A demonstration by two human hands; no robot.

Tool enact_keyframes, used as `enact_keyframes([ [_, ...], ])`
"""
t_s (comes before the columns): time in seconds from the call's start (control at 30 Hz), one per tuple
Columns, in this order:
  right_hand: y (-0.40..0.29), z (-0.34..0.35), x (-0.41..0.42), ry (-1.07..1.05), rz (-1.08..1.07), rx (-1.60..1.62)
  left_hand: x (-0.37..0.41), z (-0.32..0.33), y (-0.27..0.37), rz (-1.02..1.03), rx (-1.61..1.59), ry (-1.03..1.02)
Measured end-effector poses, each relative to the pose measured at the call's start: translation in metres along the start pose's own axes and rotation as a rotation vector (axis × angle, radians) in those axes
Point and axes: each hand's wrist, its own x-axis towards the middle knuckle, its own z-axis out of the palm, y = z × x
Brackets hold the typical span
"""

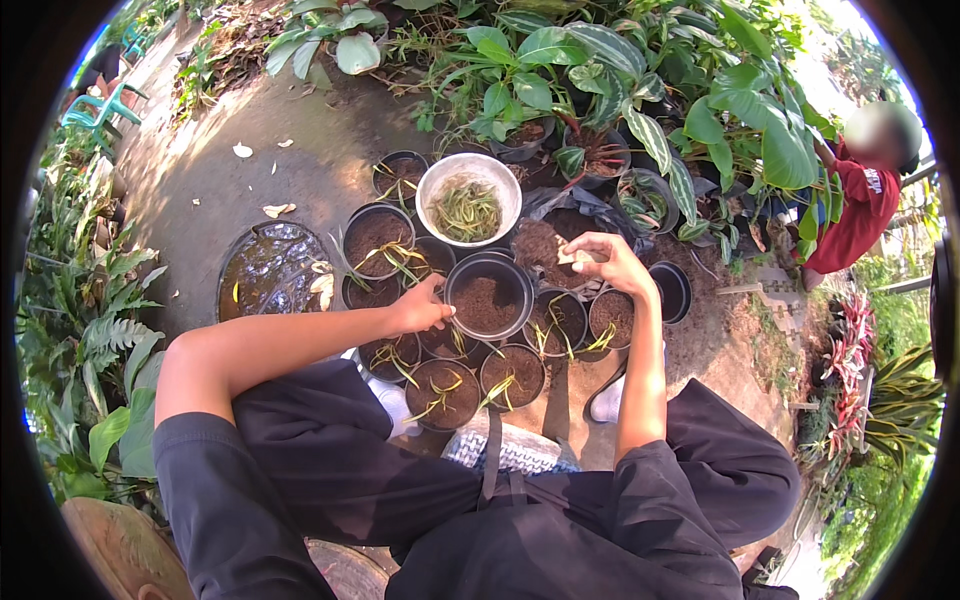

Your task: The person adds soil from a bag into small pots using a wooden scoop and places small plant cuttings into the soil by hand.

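Note:
A black plastic pot (486,298) part-filled with brown soil stands in the middle, raised above the pots around it. My left hand (423,306) is at its left rim, fingertips against the edge. My right hand (600,259) grips a small pale object (573,253), perhaps a scoop or shard, over a black plastic bag (576,225) of soil. Several soil-filled pots with thin yellow-green seedlings surround the middle pot, among them one potted seedling (442,394) near my feet. Behind them sits a white bowl (468,166) holding a heap of loose green seedlings.
An empty black pot (670,292) stands right of my right wrist. A round basin of dark water (274,274) lies at left. Leafy potted plants (600,75) crowd the far side. A person in a red shirt (855,202) is at the far right, near a plant.

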Motion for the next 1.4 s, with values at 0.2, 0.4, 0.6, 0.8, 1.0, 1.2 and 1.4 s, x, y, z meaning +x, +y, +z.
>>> enact_keyframes([
  [0.2,-0.016,0.039,0.009,-0.275,0.046,-0.085,-0.004,0.0,0.001,0.0,0.016,0.006],
  [0.4,-0.005,0.058,0.013,-0.263,0.147,-0.275,-0.003,0.0,0.003,0.02,0.031,-0.002],
  [0.6,0.003,0.055,0.01,-0.21,0.222,-0.361,-0.003,0.001,0.002,0.027,0.019,-0.009],
  [0.8,0.004,0.051,0.011,-0.216,0.233,-0.361,0.001,-0.001,-0.002,0.017,0.024,-0.016],
  [1.0,0.009,0.044,0.01,-0.216,0.204,-0.278,-0.001,-0.001,0.001,-0.008,0.005,-0.026],
  [1.2,-0.021,0.045,-0.003,-0.049,0.324,-0.565,-0.003,-0.001,0.004,-0.033,0.031,-0.032],
  [1.4,-0.065,0.062,-0.016,0.074,0.386,-0.86,-0.002,0.0,0.002,-0.012,-0.011,-0.016],
])
